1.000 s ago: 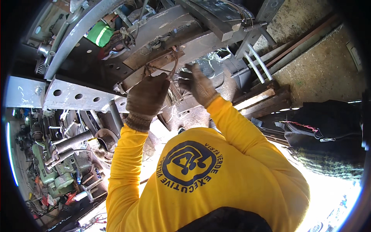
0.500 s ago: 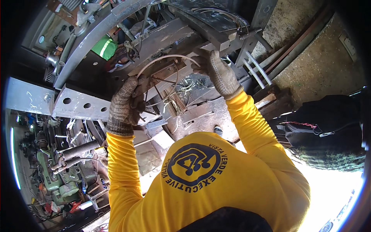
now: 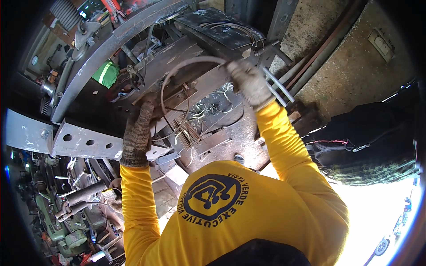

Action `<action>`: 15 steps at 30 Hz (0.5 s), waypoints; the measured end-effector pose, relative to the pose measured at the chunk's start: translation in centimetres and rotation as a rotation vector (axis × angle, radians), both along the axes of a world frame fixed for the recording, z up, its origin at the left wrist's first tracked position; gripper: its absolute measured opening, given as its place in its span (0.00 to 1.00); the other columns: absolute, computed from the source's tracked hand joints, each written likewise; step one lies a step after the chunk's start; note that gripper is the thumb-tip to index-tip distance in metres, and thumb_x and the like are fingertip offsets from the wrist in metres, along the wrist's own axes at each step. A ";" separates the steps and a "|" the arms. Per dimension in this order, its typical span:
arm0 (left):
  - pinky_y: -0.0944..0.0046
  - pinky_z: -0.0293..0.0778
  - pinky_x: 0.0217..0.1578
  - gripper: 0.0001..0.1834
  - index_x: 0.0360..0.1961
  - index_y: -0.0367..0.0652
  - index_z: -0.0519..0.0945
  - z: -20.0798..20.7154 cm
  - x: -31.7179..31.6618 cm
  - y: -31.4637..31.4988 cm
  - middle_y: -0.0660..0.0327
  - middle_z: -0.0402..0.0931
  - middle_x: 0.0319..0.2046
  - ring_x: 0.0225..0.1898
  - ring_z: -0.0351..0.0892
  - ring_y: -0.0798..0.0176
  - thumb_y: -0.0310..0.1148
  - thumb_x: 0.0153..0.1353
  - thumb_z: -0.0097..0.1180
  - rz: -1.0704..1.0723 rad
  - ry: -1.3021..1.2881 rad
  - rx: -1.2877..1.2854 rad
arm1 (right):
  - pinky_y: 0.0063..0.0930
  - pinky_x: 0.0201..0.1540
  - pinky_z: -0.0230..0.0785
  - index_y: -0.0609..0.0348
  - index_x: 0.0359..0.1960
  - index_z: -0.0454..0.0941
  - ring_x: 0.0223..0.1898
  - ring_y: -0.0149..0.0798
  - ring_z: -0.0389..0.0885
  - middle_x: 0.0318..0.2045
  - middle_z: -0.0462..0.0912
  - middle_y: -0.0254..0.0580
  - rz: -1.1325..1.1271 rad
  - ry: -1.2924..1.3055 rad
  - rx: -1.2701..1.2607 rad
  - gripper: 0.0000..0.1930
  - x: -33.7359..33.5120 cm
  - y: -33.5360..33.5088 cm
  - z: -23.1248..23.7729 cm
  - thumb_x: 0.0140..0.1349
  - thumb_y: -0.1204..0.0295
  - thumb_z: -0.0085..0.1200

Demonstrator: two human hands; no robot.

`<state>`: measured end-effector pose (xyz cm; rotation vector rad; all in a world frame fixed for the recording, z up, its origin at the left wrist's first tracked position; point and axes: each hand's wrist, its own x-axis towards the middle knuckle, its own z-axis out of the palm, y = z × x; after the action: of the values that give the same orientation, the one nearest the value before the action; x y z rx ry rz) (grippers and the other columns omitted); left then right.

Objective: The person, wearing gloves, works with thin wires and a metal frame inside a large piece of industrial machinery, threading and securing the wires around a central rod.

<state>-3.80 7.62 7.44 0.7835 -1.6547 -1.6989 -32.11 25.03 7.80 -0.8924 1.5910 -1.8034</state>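
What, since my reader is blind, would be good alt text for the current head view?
A person's brown-gloved right hand holds a thin, curved, brownish rod arching toward the brown-gloved left hand. A grey metal beam with round holes lies leftward.

The wire (image 3: 191, 60) spans from my left hand (image 3: 138, 128) to my right hand (image 3: 251, 84) before me. Between my hands, on the near side of the wire's arc, lie the rods (image 3: 189, 134). Past my right hand, the coil (image 3: 230, 25) rests on the plate (image 3: 195, 20). Two tubes (image 3: 278, 84) sit just right of that hand; the bag (image 3: 372, 128) is farther right, nearer me. The beam (image 3: 79, 144) runs left of my left hand, the machine (image 3: 62, 226) nearer me.
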 end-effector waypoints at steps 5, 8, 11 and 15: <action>0.58 0.74 0.55 0.27 0.58 0.41 0.79 -3.3 1.6 -4.8 0.55 0.80 0.53 0.52 0.79 0.55 0.50 0.66 0.61 0.215 -0.407 -0.723 | 0.24 0.20 0.62 0.57 0.39 0.84 0.17 0.26 0.67 0.18 0.70 0.27 -0.142 -0.413 -0.218 0.16 -10.2 -4.0 -0.9 0.75 0.59 0.50; 0.54 0.75 0.56 0.25 0.56 0.43 0.80 -4.5 1.2 -5.4 0.53 0.80 0.53 0.54 0.79 0.51 0.49 0.65 0.62 0.266 -0.664 -0.944 | 0.32 0.27 0.71 0.56 0.41 0.82 0.25 0.37 0.77 0.24 0.78 0.38 -0.338 -0.412 -0.093 0.11 -17.6 -6.5 -2.5 0.72 0.64 0.52; 0.51 0.75 0.56 0.24 0.53 0.44 0.82 -4.6 0.3 -3.9 0.52 0.81 0.51 0.55 0.79 0.47 0.48 0.63 0.63 0.294 -0.834 -0.989 | 0.37 0.40 0.76 0.56 0.48 0.80 0.37 0.47 0.83 0.35 0.83 0.47 -0.475 1.129 0.764 0.13 -19.6 -6.7 -3.2 0.69 0.63 0.56; 0.50 0.77 0.52 0.21 0.48 0.45 0.83 -4.6 0.3 -3.6 0.52 0.82 0.48 0.52 0.81 0.46 0.49 0.63 0.63 0.320 -0.780 -1.017 | 0.44 0.54 0.75 0.57 0.55 0.78 0.52 0.59 0.83 0.47 0.85 0.58 -0.354 1.120 0.841 0.20 -18.9 -7.2 -1.3 0.63 0.63 0.60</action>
<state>-3.46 4.06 2.82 1.1187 -2.3627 -0.1568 -51.05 17.83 6.47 -1.2844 2.9833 -0.5004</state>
